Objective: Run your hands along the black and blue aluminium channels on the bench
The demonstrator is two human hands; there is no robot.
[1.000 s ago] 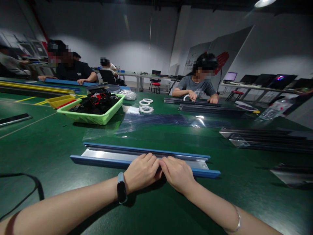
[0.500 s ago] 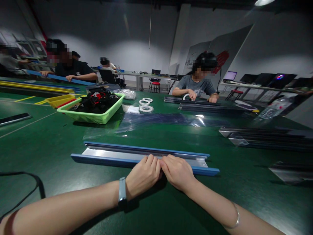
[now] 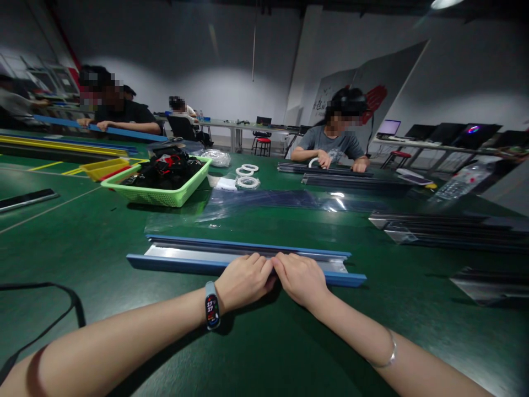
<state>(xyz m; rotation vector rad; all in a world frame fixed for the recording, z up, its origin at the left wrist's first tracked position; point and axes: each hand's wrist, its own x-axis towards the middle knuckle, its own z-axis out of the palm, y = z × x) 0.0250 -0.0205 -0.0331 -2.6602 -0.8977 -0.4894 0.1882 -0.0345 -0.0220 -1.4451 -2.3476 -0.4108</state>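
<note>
Covering middle of blue rail [image 3: 177,267], left hand [image 3: 244,280] and right hand [image 3: 301,278] concealed part of near edge; fingertips out of sight, forearms cut off by frame. Watch [image 3: 212,310] showed lit digits, screen dark in earlier frames. Both hands clasped near edge, side by side, close together. Rail lay on green table [image 3: 103,237], ends reaching past both hands.
</note>
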